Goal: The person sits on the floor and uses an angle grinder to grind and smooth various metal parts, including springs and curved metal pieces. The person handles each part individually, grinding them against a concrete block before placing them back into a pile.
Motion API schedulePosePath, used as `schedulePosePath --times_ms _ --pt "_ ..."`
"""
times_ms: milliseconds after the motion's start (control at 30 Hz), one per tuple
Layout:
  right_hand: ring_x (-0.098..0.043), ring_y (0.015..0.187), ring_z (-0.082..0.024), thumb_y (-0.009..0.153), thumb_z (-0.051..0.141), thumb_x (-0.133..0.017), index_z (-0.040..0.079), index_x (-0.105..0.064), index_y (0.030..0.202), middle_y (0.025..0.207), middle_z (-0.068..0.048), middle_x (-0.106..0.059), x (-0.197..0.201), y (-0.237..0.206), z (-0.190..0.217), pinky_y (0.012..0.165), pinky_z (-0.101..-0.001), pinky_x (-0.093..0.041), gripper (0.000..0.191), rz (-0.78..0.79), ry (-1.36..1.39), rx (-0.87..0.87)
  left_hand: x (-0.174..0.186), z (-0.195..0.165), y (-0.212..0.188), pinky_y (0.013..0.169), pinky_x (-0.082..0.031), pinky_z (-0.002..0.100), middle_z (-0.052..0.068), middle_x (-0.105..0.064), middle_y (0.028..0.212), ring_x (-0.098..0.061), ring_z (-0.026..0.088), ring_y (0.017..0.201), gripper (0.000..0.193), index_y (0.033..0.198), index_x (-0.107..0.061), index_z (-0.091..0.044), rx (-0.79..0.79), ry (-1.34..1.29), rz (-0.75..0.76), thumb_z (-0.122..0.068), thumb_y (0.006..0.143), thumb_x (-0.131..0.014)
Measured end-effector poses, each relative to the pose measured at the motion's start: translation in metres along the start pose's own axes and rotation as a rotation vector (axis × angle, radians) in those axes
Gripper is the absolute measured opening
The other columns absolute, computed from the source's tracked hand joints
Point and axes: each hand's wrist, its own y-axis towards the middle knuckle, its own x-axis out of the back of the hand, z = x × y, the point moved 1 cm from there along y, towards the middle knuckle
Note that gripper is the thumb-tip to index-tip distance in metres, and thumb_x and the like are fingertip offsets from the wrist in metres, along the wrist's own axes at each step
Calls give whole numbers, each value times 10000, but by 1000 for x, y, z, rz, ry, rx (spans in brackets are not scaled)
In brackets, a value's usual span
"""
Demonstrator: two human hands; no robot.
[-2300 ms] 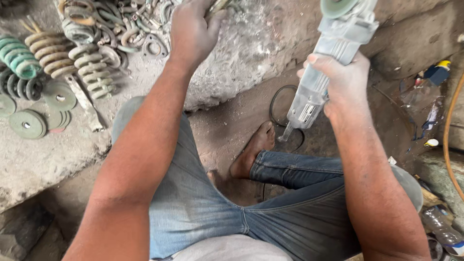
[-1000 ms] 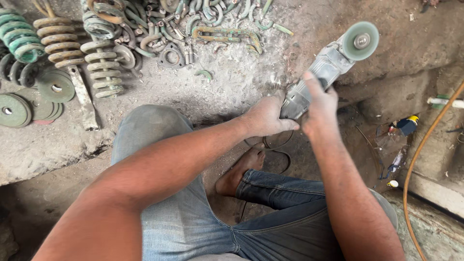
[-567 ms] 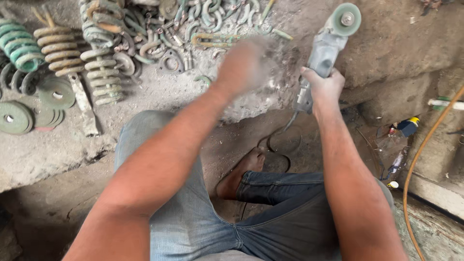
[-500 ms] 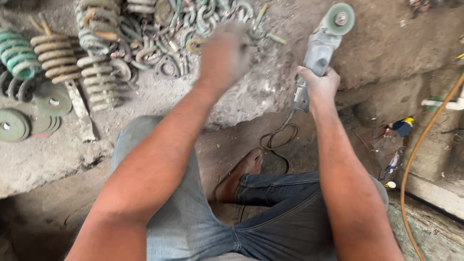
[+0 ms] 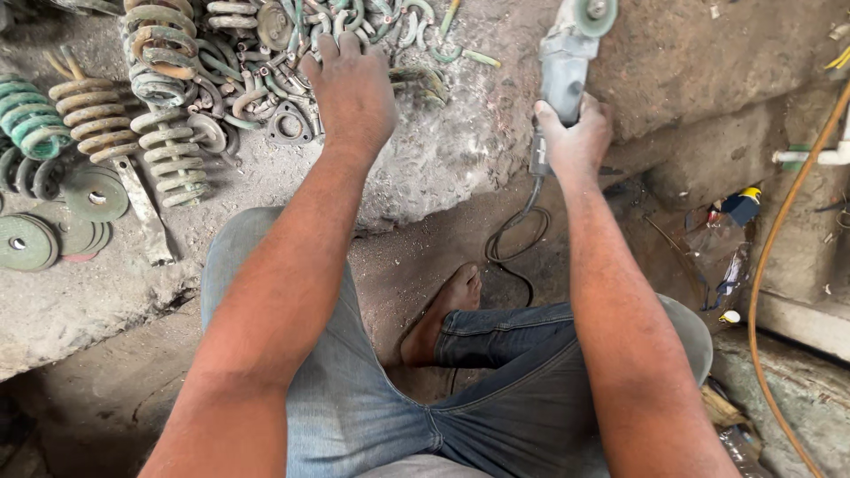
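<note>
Gripped tight in our right hand (image 5: 575, 142) is the grey angle grinder (image 5: 565, 66), fingers wrapped round its body, disc end raised near the top of the head view, cable looping down beside our bare foot (image 5: 440, 314). Our left hand (image 5: 352, 88) lies palm down, fingers spread and holding nothing, on the heap of bent green metal hooks (image 5: 266, 84). We judge it wise to close on one piece only and keep the disc well apart from that hand. Coil springs (image 5: 97, 119) and round washers (image 5: 53, 217) lie left on the rough, dusty stone slab (image 5: 443, 168); an orange hose (image 5: 779, 257) trails at right.
</note>
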Motion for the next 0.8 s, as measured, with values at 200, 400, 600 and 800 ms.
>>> schedulePosePath --times_ms 200,400,600,800 --pt "-600 1018 -383 801 267 -939 -42 -645 1169 1091 -206 -626 19 -25 10 884 -516 -492 564 -164 -97 210 19 -11 -17 898 -432 560 205 -603 1065 -543 344 1053 253 985 -630 -9 -51 -67 -62 -37 735 -655" --pt "-710 920 -165 897 272 -796 73 -691 1142 1054 -53 -743 38 -40 44 794 -333 -579 333 94 370 -201 28 -19 -37 555 -468 341 108 -598 854 -546 169 664 201 1059 -481 -57 -47 -706 93 -72 898 -600" --pt "-718 916 -139 925 251 -726 83 -673 1208 1081 -42 -752 22 -67 72 748 -298 -607 334 381 1025 -358 -2 -53 -73 603 -554 325 154 -662 892 -637 158 706 337 1091 -529 -28 36 -1194 234 -174 827 -679" --pt "-706 911 -173 1014 155 -680 0 -662 1164 1040 -70 -726 14 -68 83 766 -321 -613 216 394 1090 -227 -19 -57 -85 798 -584 430 163 -669 963 -678 242 881 405 1134 -547 20 -81 -1219 234 -228 829 -649"
